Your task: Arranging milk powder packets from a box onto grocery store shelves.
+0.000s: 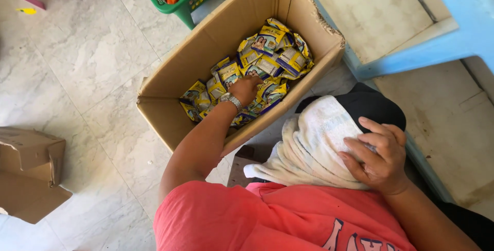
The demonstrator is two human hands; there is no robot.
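Left grip, fingers curled down among the yellow sachets, reaches into the open cardboard box on the tiled floor; whether it pinches one cannot be told. Right grip lies spread on a pale cloth.
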